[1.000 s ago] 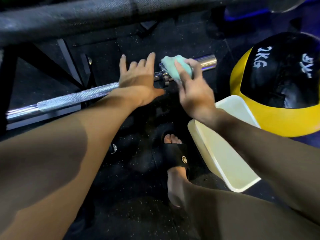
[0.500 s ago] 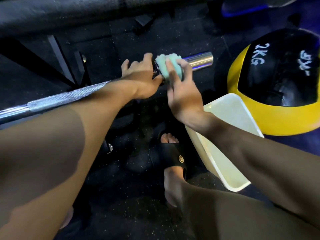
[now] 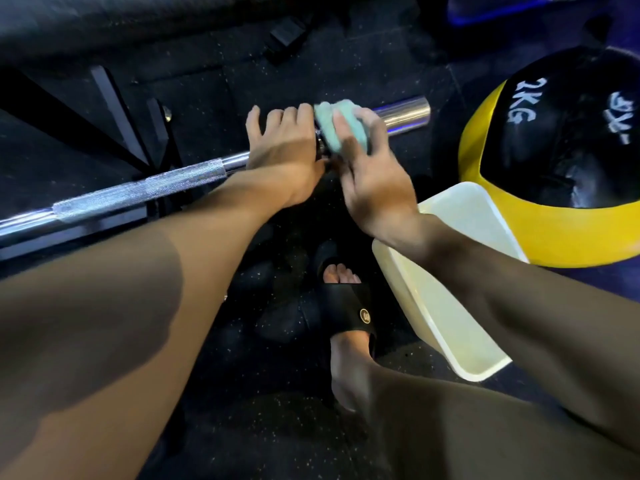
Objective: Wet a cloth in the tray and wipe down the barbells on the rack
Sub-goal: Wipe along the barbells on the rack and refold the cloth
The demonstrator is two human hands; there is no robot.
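A chrome barbell [image 3: 138, 190] runs low across the view from the left edge to its sleeve end at the upper right. My left hand [image 3: 284, 147] lies over the shaft just left of the collar, fingers curled over the bar. My right hand [image 3: 370, 171] grips a light green cloth [image 3: 334, 128] and wraps it round the sleeve beside the collar. The shiny sleeve tip [image 3: 405, 114] shows beyond the cloth. A cream plastic tray [image 3: 450, 327] lies on the floor under my right forearm; whether it holds water is unclear.
A yellow and black medicine ball [image 3: 568, 168] marked 2KG sits right of the tray. Dark rack legs [image 3: 117, 112] stand behind the bar at left. My foot in a black slide sandal [image 3: 349, 313] rests on the speckled rubber floor. A padded bar crosses the top.
My left hand went from open fingers above the shaft to closed over it by the collar. The cloth in my right hand slid slightly left along the sleeve toward the collar.
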